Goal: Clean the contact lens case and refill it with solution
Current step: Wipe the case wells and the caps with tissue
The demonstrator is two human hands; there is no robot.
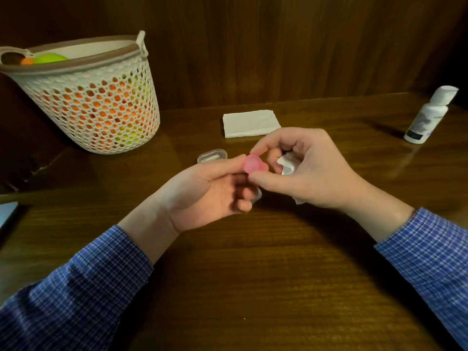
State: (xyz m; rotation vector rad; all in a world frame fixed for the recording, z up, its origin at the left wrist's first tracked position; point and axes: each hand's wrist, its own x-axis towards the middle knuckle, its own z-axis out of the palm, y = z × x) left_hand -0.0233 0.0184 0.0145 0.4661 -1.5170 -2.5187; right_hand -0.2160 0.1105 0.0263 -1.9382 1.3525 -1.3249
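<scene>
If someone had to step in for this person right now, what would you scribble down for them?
Left hand: pinches the pink case.
Right hand: also pinches the case, with a crumpled tissue tucked in its fingers.
Clear box lies just behind the hands; folded tissues further back; solution bottle stands capped, far right.
Done: cannot tell how far the wiping has got.
Left: finish cleaning, then refill from the bottle.

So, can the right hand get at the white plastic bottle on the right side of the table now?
Probably not at once: the right hand holds a crumpled white tissue and pinches the small pink cap. Nothing stands between it and the white plastic bottle.
</scene>
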